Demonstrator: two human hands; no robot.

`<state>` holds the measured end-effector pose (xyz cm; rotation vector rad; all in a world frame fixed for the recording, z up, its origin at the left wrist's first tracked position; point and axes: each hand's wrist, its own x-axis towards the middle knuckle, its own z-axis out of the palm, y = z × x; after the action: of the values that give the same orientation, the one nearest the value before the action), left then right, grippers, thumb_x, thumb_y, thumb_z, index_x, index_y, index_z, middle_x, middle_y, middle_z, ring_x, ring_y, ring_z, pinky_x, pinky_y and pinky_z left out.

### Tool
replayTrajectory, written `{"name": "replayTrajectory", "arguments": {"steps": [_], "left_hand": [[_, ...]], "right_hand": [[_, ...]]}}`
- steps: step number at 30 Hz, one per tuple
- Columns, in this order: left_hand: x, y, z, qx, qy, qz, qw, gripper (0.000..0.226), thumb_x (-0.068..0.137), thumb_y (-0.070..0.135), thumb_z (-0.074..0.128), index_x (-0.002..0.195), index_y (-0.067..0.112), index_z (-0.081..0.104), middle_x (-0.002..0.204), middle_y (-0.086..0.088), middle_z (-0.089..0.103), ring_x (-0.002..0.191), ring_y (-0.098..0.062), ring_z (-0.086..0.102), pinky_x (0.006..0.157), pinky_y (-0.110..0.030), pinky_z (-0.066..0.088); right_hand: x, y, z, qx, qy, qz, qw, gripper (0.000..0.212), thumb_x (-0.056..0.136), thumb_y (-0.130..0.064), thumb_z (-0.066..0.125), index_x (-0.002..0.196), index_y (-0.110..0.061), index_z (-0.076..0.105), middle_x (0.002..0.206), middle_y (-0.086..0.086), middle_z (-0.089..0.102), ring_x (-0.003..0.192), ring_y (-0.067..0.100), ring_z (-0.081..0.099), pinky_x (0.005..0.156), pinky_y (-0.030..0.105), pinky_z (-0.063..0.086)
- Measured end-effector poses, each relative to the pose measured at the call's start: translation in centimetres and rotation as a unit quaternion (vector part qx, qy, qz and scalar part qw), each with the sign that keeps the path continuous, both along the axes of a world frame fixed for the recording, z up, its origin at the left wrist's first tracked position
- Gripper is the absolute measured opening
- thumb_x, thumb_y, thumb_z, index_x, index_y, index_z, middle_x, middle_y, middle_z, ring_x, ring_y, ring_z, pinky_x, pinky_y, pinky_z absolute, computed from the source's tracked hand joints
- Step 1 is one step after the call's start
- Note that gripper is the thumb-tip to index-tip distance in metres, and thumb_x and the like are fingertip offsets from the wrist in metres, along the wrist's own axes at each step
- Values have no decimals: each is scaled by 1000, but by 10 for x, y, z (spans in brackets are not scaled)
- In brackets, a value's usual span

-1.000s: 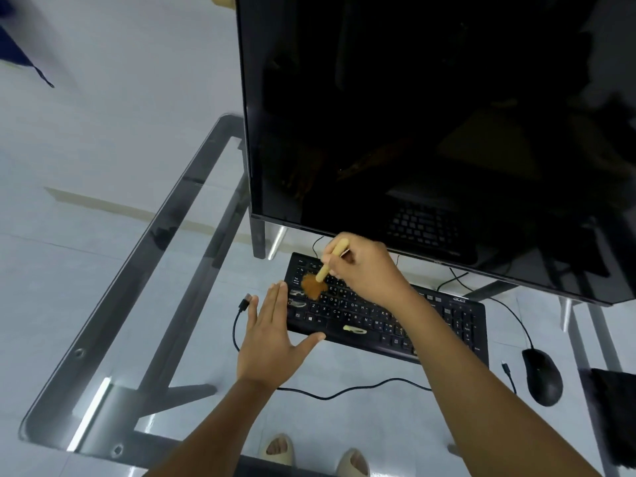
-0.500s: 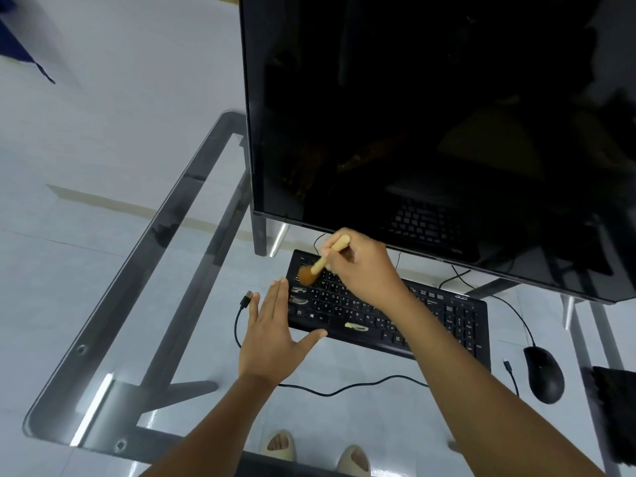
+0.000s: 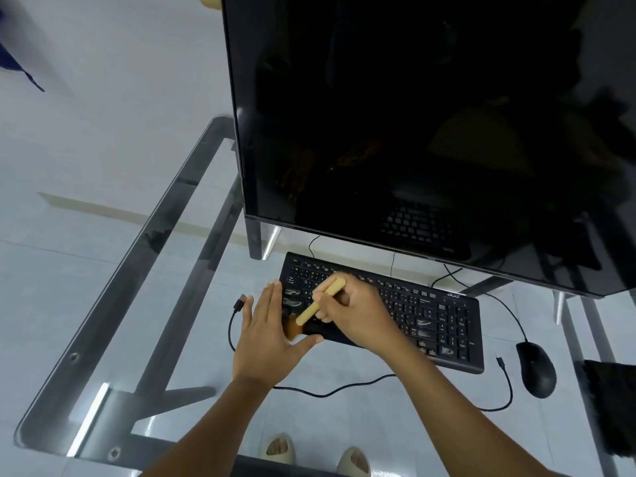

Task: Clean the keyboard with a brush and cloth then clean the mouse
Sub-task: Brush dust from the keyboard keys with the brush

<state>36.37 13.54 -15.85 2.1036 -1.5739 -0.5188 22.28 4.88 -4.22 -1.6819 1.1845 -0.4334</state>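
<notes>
A person stood at a glass desk [image 3: 113, 297] with a dark metal frame, both bare arms reaching forward over it. The right hand [image 3: 358, 311] was curled round the pale wooden handle of a small brush [image 3: 318, 306], gripping it about midway, so that the handle slanted up and away from the bristles. The brown bristles sat at the near left corner of the black keyboard [image 3: 430, 315], just at the front edge of the keys. The left hand [image 3: 266, 333] lay flat with its fingers straight and together, holding nothing; it rested beside the keyboard's left end, thumb spread out along the front edge and nearly meeting the bristles. The keyboard lay on the glass in front of a big dark monitor [image 3: 413, 115], whose black screen gave back a dim reflection of the keys. Pale smudges showed on several keys at the left end and again near the number pad. A black mouse [image 3: 536, 368] sat on the glass to the right of the keyboard, apart from it, its cord running back under the screen. A loose black cable [image 3: 344, 390] curved across the desk under the arms, one plug lying just left of the left hand. A dark thing, too cut off to name, lay at the far right edge. Through the glass, two feet in pale sandals [image 3: 278, 449] showed on the tiled floor.
</notes>
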Motion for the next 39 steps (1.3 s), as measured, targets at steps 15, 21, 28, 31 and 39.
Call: {"name": "replayTrajectory", "arguments": {"steps": [15,21,28,31,39], "left_hand": [[-2,0,0,13,19,26,999,110,73,83,47,153,19,7,160,2,15,148,-24,-3,117,-36,1],[-3,1,0,11,23,26,999,111,71,85,44,152,20,7,160,2,15,148,-26,-3,116,-36,3],[-3,1,0,15,32,30,999,110,71,83,47,152,21,7,159,3,15,147,-27,-4,116,-40,9],[-1,1,-2,14,34,28,999,109,72,83,48,152,21,8,159,3,16,148,-27,-2,117,-39,6],[1,2,3,18,60,30,998,109,71,80,53,152,23,9,159,5,17,147,-27,-1,116,-44,15]], "right_hand": [[-4,-50,10,-162,45,-52,984,5,93,-18,61,90,-20,64,82,0,67,69,8,64,61,24,53],[18,-49,8,-208,37,-43,976,5,93,-18,63,92,-18,67,90,-7,63,78,7,61,71,22,52],[9,-51,6,-205,90,-73,972,7,94,-16,60,94,-17,67,95,0,63,68,4,58,60,18,48],[-7,-52,9,-87,12,-110,990,13,94,-12,58,87,-20,64,83,1,68,69,8,66,64,22,55],[-28,-44,16,-121,51,-57,990,12,94,-18,60,85,-27,62,85,-1,69,75,16,69,69,29,58]]}}
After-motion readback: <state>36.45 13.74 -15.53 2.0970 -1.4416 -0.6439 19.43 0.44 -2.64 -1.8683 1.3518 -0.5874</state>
